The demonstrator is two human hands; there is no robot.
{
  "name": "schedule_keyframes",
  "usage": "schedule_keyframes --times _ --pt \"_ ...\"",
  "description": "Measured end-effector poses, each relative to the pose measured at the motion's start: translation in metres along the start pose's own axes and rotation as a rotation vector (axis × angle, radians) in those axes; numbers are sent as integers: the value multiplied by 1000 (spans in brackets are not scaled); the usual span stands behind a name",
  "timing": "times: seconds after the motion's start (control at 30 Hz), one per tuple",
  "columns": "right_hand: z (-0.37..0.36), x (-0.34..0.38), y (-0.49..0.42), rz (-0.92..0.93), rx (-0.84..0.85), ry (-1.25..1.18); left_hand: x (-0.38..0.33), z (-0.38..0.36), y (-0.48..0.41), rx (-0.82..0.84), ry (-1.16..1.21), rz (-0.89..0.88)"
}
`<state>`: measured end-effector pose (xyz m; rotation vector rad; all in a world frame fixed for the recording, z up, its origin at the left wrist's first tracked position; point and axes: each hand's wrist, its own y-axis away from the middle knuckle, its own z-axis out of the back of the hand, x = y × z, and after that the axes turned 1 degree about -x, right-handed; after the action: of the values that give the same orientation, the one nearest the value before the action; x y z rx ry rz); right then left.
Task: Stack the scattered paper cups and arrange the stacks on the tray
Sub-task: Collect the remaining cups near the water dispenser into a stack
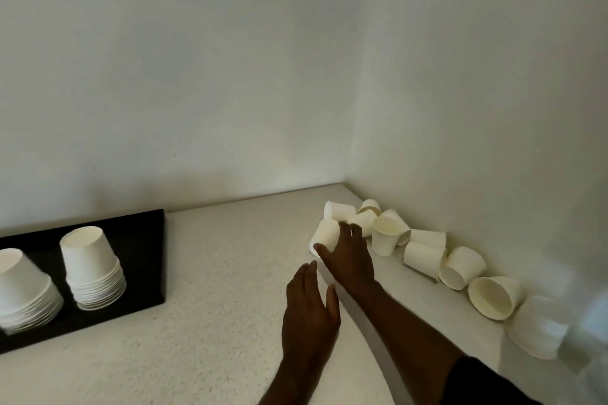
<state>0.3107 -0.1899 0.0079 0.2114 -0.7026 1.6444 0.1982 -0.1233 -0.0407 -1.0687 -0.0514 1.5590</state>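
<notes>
Several white paper cups lie scattered along the right wall, from the corner [340, 210] down to the near right [495, 296]. My right hand [348, 256] reaches to the corner end and curls its thumb and fingers round a cup lying on its side [325, 235]. My left hand [311, 309] hovers just behind it over the counter, fingers straight and holding nothing. On the black tray [144, 240] at the left stand two upside-down stacks of cups, one at its middle [92, 270] and one at the left frame edge [23, 293].
A pale speckled counter [214, 289] runs into a corner of two white walls. One cup stands upright [386, 238] among the fallen ones. The near-right cups are blurred at the frame edge.
</notes>
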Motion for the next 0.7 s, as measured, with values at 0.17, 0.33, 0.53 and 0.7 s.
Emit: schedule_keyframes --times 0.17,0.33,0.53,0.7 --pt "-5 1 -35 101 156 69 2 -4 -2 -8 -3 45" --pt "-9 -12 -49 47 259 -7 5 -12 -5 121 -78 78" --pt "-6 -22 -33 5 126 -309 9 -17 -7 256 -218 110" --pt "10 -8 14 -94 -23 -632 0 -3 -12 173 124 223"
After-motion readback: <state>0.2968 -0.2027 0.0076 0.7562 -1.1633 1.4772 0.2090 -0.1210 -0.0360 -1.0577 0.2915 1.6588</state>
